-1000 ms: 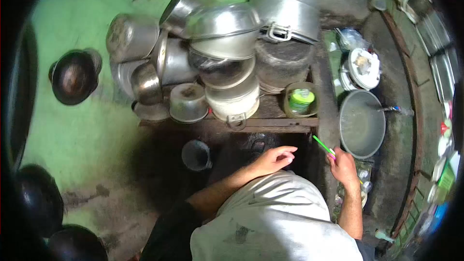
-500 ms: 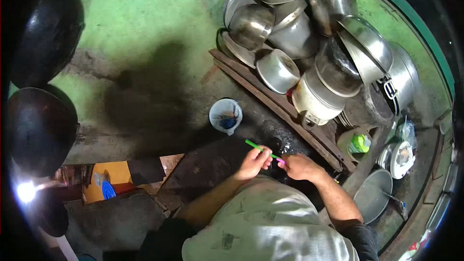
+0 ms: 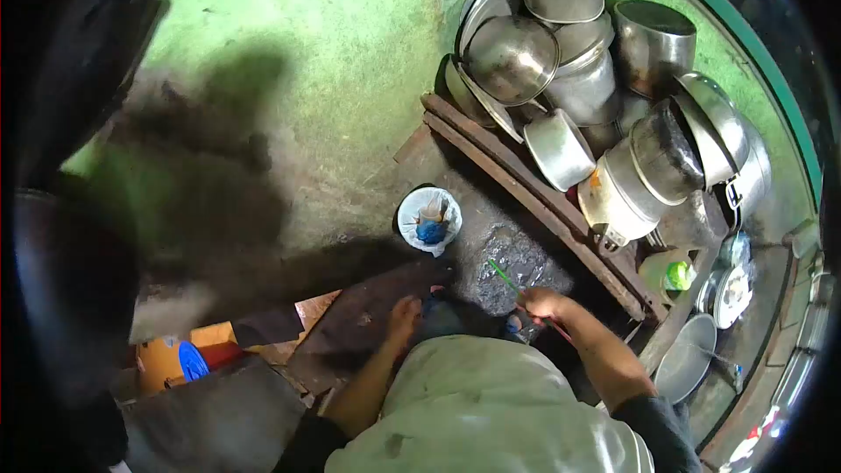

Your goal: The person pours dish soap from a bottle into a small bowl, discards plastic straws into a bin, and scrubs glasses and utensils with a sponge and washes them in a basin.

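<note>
My right hand (image 3: 541, 304) is closed around a thin stick (image 3: 505, 277), green at its far end and reddish near my wrist. The green end points forward over a wet patch of floor. My left hand (image 3: 405, 315) hangs in shade left of my body, apart from the stick. Its fingers look loosely extended, and nothing shows in them. Ahead of my hands stands a small bin (image 3: 405, 221) with a white liner, holding something blue and some brownish scraps.
To the right, metal pots (image 3: 561, 151) and basins are piled behind wooden planks (image 3: 526, 193). A grey basin (image 3: 688, 359) lies at the lower right. At the lower left are a blue round item (image 3: 193, 361) and a dark flat surface (image 3: 210, 412).
My left hand has let go of the stick and moved left and down. My right hand keeps hold, with the stick now pointing further forward. The view has shifted.
</note>
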`<action>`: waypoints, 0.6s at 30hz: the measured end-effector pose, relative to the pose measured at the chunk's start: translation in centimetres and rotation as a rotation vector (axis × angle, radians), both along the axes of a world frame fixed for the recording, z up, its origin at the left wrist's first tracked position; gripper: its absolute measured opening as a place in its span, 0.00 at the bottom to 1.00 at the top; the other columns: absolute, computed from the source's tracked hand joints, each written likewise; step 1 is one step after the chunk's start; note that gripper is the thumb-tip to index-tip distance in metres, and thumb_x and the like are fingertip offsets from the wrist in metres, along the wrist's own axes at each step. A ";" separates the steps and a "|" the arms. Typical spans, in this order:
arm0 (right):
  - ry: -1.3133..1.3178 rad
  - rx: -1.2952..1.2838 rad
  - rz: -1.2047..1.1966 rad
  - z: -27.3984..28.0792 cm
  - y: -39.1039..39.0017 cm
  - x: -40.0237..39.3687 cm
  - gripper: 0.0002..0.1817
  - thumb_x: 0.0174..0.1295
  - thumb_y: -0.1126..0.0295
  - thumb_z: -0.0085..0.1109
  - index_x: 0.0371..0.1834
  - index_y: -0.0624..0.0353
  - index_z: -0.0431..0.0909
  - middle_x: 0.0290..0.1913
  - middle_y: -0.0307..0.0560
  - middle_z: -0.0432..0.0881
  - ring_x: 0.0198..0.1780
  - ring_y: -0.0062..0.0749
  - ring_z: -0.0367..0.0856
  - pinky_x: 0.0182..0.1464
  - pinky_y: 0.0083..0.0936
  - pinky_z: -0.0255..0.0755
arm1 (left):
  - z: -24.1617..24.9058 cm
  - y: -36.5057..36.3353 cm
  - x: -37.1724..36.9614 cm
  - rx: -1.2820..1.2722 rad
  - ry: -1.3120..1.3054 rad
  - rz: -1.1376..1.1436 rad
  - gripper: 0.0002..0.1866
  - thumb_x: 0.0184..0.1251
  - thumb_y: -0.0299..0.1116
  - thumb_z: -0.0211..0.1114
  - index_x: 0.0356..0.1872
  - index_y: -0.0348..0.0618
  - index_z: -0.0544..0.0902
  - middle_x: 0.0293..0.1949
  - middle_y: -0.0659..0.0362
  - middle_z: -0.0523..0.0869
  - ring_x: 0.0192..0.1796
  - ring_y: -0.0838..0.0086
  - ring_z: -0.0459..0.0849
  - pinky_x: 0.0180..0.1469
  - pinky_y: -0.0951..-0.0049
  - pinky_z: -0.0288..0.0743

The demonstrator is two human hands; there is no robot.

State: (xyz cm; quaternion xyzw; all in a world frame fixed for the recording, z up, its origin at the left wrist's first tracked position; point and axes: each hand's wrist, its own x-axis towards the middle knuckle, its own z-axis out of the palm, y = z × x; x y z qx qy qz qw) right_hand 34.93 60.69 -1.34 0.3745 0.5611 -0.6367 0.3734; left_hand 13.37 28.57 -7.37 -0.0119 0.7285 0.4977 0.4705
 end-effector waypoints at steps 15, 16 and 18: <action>-0.072 0.176 -0.280 -8.8 2.2 -30.0 0.38 0.66 0.46 0.58 0.68 0.67 0.66 0.69 0.66 0.67 0.57 0.62 0.78 0.47 0.52 0.79 | 5.4 -30.5 -8.6 -0.697 -0.222 0.004 0.11 0.75 0.36 0.55 0.51 0.43 0.79 0.42 0.56 0.81 0.42 0.70 0.81 0.40 0.65 0.76; -0.075 0.202 -0.356 -7.4 2.9 -29.3 0.37 0.66 0.48 0.59 0.67 0.68 0.67 0.65 0.67 0.70 0.55 0.61 0.79 0.45 0.50 0.80 | 4.9 -27.8 -9.6 -0.665 -0.174 -0.147 0.12 0.75 0.37 0.55 0.51 0.43 0.79 0.43 0.55 0.82 0.44 0.69 0.81 0.42 0.65 0.76; -0.052 0.218 -0.467 -6.5 4.4 -26.6 0.31 0.66 0.51 0.60 0.60 0.68 0.72 0.53 0.65 0.76 0.45 0.54 0.82 0.38 0.46 0.81 | 5.0 -22.9 -10.9 -0.593 -0.073 -0.443 0.13 0.76 0.37 0.55 0.52 0.42 0.79 0.46 0.53 0.83 0.47 0.65 0.82 0.47 0.64 0.76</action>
